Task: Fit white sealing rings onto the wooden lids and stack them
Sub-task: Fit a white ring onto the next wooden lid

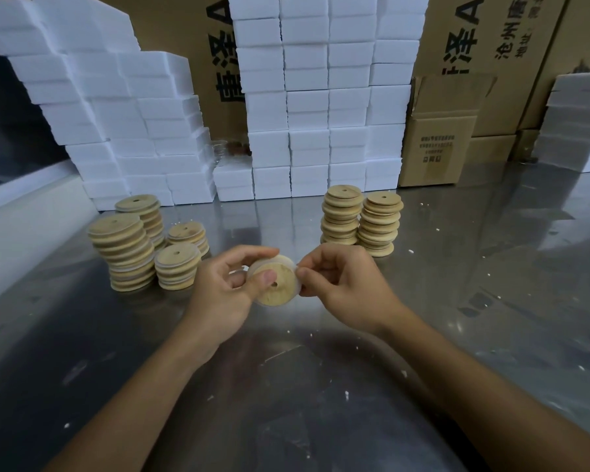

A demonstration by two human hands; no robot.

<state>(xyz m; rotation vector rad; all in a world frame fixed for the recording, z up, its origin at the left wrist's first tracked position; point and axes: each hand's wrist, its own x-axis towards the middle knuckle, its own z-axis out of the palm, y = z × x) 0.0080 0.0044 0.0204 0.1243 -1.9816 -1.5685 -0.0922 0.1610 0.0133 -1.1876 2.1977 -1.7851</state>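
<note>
Held up between both hands over the reflective steel surface (321, 386): one round pale wooden lid (276, 284) with a small centre hole, tilted toward the camera. Left hand (225, 291) clamped on the lid, thumb pressed on its face, fingers curled behind, probably to steady it while the ring is worked on. Right hand (341, 284) pinching at the lid's right edge, where the thin white sealing ring (295, 265) shows as a pale translucent band around the rim; likely being stretched or seated into place, though how much is already seated cannot be told.

Lid light, unfinished-looking wood, grain faint, disc thick enough to carry a stepped edge. Ring soft-looking and narrow.

To the left, four short stacks of wooden lids (126, 250), with whitish bands between discs. To the right, two taller stacks of wooden lids (361, 219); rings there cannot be made out. Sorted apart, presumably finished from unfinished. Behind, walls of white foam blocks (321, 107) and brown cardboard boxes (436, 148).
</note>
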